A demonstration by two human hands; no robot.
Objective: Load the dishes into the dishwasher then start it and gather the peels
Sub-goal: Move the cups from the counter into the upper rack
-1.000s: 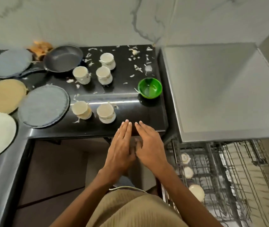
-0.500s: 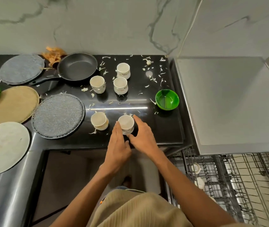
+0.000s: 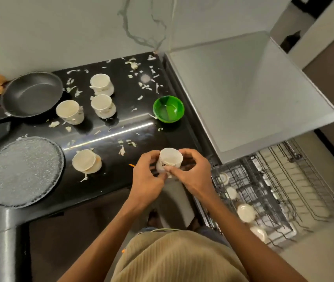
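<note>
Both hands curled round one white cup (image 3: 170, 159) at the front edge of the black worktop (image 3: 121, 180): left hand (image 3: 146, 180) clasping its left side, right hand (image 3: 194, 176) its right (rim up, mouth showing). Just beside, to the right, the dishwasher rack (image 3: 274, 190) pulled out, several cups inside. Peels (image 3: 121, 149) scattered among four more cups and a green bowl (image 3: 168, 108).

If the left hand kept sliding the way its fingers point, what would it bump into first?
The white cup it already holds between both hands. The left hand points up and to the right; past the cup, the green bowl probably lies in that line, though depth is unclear.
</note>
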